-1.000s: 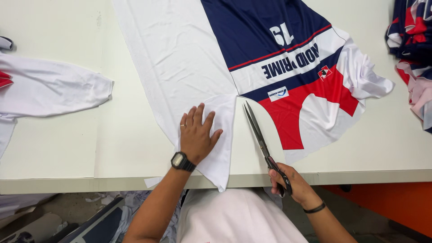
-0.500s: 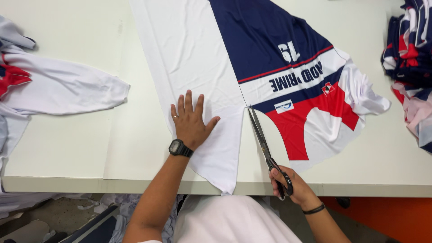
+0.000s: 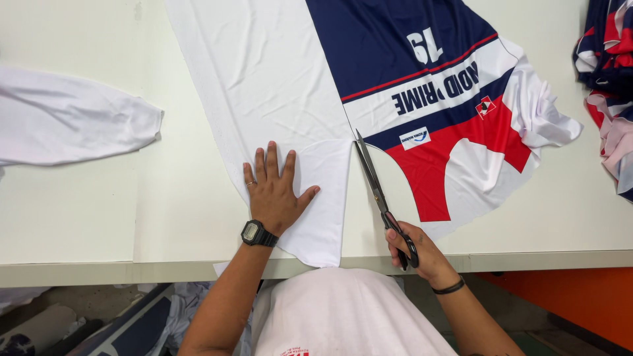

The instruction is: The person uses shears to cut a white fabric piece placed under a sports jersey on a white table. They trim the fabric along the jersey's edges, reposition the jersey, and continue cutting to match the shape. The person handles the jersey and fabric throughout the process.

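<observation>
My left hand (image 3: 275, 190) lies flat, fingers spread, on the white part of a printed fabric sheet (image 3: 264, 86) spread over the table; a black watch is on that wrist. My right hand (image 3: 414, 249) grips the black handles of long scissors (image 3: 374, 183) near the table's front edge. The blades are closed or nearly so and lie in a slit cut up from the fabric's lower edge. Their tip sits where the white part meets the navy, white and red printed panel (image 3: 455, 125).
The white table (image 3: 79, 217) has its front edge just before my body. A white garment piece (image 3: 66, 118) lies at the left. A pile of navy, red and pink fabric pieces (image 3: 610, 79) sits at the right edge. Cloth scraps lie on the floor below.
The scissors' tip has advanced farther up along the seam between white and printed fabric. My left hand stays flat on the white part. The camera view shifted slightly.
</observation>
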